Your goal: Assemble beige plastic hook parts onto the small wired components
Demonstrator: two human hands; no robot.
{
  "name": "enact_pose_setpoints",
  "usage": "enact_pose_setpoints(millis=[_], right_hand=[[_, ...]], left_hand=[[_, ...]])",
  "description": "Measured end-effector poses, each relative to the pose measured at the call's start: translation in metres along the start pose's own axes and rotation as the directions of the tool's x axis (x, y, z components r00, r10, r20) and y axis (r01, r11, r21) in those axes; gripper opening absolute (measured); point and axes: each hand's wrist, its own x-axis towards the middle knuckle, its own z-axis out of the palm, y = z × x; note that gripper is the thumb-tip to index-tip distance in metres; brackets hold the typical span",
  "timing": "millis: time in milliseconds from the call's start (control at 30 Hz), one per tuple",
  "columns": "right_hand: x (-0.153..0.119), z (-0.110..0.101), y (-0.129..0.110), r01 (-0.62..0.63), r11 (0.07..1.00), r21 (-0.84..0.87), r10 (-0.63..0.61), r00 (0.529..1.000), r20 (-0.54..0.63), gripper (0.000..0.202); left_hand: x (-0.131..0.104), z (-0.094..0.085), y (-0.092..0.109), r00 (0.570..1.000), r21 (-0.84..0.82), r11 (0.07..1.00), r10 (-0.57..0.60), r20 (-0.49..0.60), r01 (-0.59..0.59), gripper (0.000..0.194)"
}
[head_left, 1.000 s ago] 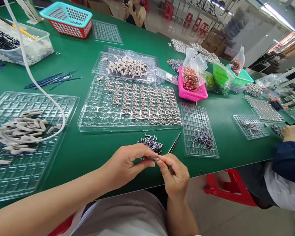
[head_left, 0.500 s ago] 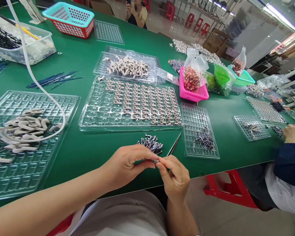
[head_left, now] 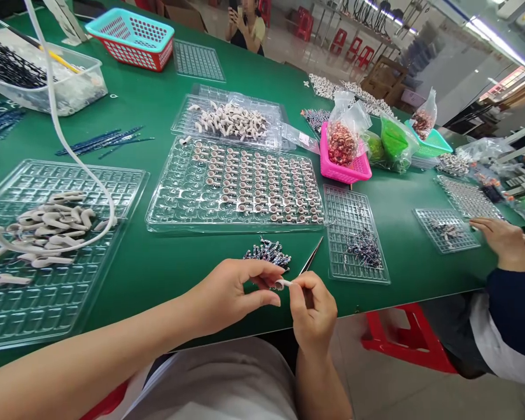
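Observation:
My right hand (head_left: 314,309) pinches the stem of a small white curved earphone shell (head_left: 281,284) near the table's front edge. Thumb and fingers apart, my left hand (head_left: 236,291) is around the shell's wide end, its curled fingertips close behind it; whether they touch it is hard to tell. Just beyond my hands lies a pile of small dark electronic parts (head_left: 269,252). Metal tweezers (head_left: 310,256) rest to its right. Farther back, a clear tray (head_left: 175,198) holds rows of white pieces with round openings.
A tray of loose white shells (head_left: 109,233) is at left, crossed by a white tube (head_left: 52,111). Another tray with dark parts (head_left: 359,233) lies right of the tweezers. Behind are a heap of white pieces (head_left: 231,121) and a pink basket (head_left: 345,169). A co-worker's hand (head_left: 503,239) is at far right.
My left thumb and fingers have spread apart, uncovering the white shell in my right fingers. The co-worker's hand has reached left toward a small tray. The view has shifted slightly.

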Motion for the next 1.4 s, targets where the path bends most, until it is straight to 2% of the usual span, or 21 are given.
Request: enact_pose_setpoints(millis=[200, 467, 667, 867, 1100, 1267, 1300, 1400], right_hand=[[-0.001, 0.001, 0.002, -0.03, 1.0, 0.003, 0.03, 0.999, -0.037, 0.014], [-0.001, 0.001, 0.001, -0.006, 1.0, -0.018, 0.005, 1.0, -0.022, 0.012], [0.0, 0.002, 0.001, 0.012, 0.999, -0.035, -0.012, 1.0, -0.015, 0.012], [0.0, 0.002, 0.0, 0.006, 0.999, -0.039, -0.007, 1.0, -0.016, 0.013], [0.001, 0.0, 0.001, -0.052, 0.999, -0.011, 0.052, 0.999, 0.006, 0.019], [0.0, -0.007, 0.003, -0.105, 0.992, -0.063, 0.105, 0.994, 0.0, 0.026], [0.0, -0.007, 0.004, -0.118, 0.99, -0.072, 0.12, 0.993, 0.017, 0.027], [0.002, -0.006, 0.004, -0.177, 0.982, -0.063, 0.176, 0.984, -0.026, 0.033]], left_hand=[[-0.001, -0.001, 0.0, 0.997, 0.13, 0.989, 0.077, -0.023, -0.074, 0.018], [-0.004, 0.001, 0.0, 0.982, 0.266, 0.956, 0.157, -0.102, -0.125, 0.009], [-0.003, 0.001, -0.001, 0.972, 0.363, 0.916, 0.216, -0.092, -0.169, 0.013], [-0.004, 0.001, 0.0, 0.973, 0.429, 0.885, 0.224, -0.056, -0.18, 0.015], [-0.004, -0.002, 0.005, 0.986, 0.376, 0.915, 0.166, -0.027, -0.144, 0.016], [-0.008, -0.019, 0.022, 0.982, 0.438, 0.898, 0.123, -0.142, -0.049, 0.017], [-0.011, -0.026, 0.025, 0.979, 0.464, 0.885, 0.117, -0.17, -0.025, 0.016], [-0.026, -0.056, 0.031, 0.951, 0.555, 0.829, 0.113, -0.288, 0.07, 0.019]])
